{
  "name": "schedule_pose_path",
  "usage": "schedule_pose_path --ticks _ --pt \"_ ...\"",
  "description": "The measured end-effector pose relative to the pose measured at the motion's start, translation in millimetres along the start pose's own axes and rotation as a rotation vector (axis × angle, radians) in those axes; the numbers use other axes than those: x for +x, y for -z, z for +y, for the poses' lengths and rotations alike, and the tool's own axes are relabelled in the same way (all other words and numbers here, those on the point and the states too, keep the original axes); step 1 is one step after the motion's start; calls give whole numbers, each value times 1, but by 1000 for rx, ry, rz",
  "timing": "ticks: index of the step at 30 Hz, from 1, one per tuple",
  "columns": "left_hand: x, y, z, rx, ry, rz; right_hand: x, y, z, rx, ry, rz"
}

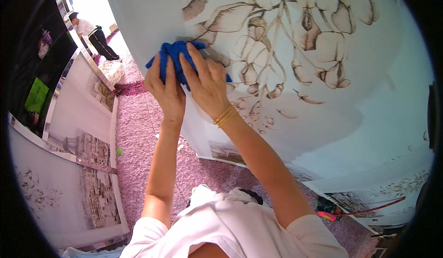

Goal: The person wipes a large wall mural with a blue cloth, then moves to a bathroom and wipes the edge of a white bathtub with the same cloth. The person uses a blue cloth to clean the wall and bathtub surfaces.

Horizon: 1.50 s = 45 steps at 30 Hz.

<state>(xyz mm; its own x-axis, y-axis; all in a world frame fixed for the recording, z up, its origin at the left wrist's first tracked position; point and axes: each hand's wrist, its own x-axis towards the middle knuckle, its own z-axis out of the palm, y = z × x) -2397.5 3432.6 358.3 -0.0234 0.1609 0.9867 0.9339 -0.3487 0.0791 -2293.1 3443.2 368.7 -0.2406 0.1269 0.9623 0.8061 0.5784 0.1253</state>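
Observation:
A bunched blue cloth (178, 62) lies flat against an upright pale panel (332, 119) printed with brown outlined flowers and buds. My left hand (166, 88) covers the cloth's left side, its fingers pointing up. Beside it, my right hand (209, 81) presses on the right side, with gold bangles (225, 115) at the wrist. Both hands hold the cloth near the panel's left edge, and parts of it show between and beyond the fingers.
Purple carpet (138, 126) covers the floor. Along the left stand printed white panels (100, 189) and a dark screen (41, 61). A person (95, 38) bends over in the bright doorway. At lower right, a red stick (375, 206) lies near a pink item (326, 216).

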Motion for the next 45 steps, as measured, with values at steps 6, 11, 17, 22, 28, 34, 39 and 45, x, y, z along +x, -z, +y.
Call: schedule_pose_path --ticks 6,11,17,22,28,34,39,45 --pt "-30 -27 -56 -192 207 -84 -19 -60 -31 39 2 -18" --pt "-15 -41 -69 -104 132 -39 -3 -58 -33 -34 -24 -82" --pt "96 -18 -94 -172 10 53 102 -64 -40 -84 18 97" --pt "94 -16 -101 -374 136 43 100 -77 -50 -150 6 73" --pt "-10 -18 -113 -443 307 -95 10 -86 -72 -158 12 -155" --pt "-16 -26 -123 -596 294 -153 4 -99 -80 -160 -107 -128" --pt "107 -34 -127 -701 56 -15 111 -94 -57 -228 -108 189" --pt "77 -21 -134 -816 119 -31 77 -101 -75 -254 -105 109"
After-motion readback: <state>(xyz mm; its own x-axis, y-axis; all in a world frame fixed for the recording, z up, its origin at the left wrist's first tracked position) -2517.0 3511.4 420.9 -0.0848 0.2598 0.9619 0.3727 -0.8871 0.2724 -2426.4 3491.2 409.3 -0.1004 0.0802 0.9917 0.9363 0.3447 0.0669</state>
